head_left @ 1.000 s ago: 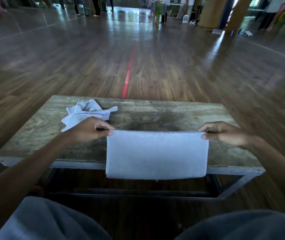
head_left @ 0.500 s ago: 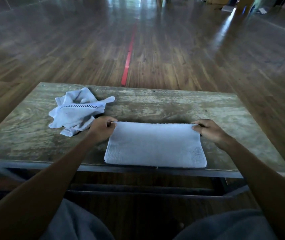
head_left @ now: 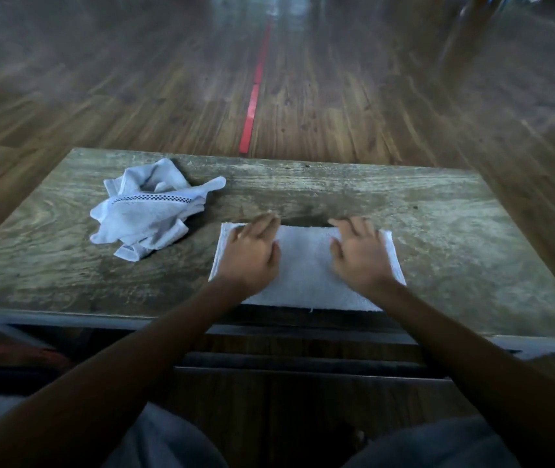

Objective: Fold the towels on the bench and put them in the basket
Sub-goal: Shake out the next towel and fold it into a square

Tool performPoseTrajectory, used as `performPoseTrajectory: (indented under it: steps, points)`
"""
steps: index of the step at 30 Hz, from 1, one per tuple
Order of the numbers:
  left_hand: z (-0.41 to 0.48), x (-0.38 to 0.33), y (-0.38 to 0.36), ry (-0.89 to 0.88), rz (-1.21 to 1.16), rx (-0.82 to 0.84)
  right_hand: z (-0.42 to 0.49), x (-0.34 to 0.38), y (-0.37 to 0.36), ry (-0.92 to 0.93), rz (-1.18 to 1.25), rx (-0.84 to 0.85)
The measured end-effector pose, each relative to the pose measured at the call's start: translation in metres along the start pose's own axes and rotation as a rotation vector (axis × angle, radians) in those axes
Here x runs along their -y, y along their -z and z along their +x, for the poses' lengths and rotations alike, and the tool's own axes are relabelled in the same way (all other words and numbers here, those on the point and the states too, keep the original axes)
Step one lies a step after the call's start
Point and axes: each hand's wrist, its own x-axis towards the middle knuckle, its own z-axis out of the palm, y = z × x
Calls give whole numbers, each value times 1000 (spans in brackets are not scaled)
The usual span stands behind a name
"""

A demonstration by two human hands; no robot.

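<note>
A white towel, folded into a flat rectangle, lies on the wooden bench close to its near edge. My left hand rests flat on the towel's left part, fingers spread. My right hand lies flat on its right part, fingers spread too. Neither hand grips the cloth. A second pale towel with a black-and-white checked stripe sits crumpled on the bench's left side, apart from both hands. No basket is in view.
Beyond the bench stretches a dark wooden floor with a red tape line. The bench's metal frame runs under its near edge. My grey-clad knees are at the bottom.
The towel went from hanging over the near edge to lying folded on the bench. My hands let go of its far corners and now press flat on top of it.
</note>
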Motion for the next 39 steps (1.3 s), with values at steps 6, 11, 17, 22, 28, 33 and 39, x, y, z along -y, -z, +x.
performPoseTrajectory:
  steps: [6, 11, 17, 22, 28, 33, 39]
  points:
    - [-12, -10, -31, -143, 214, 208, -20, 24, -34, 78, -97, 214]
    - [-10, 4, -29, -81, 203, 214, -20, 11, -35, 85, -135, 209]
    - [-15, 26, -18, 48, 191, 192, -20, -32, -21, -51, -124, 204]
    - [-22, 36, -16, 108, 168, 145, -25, -60, -9, -121, -94, 226]
    - [-24, 36, -13, 107, 184, 115, -34, -88, 1, -155, -1, 269]
    - [-10, -4, -4, -22, 135, 107, -24, -114, 22, -188, -29, 209]
    - [-1, -99, -27, -210, -123, 142, 9, -118, 32, -224, 43, 240]
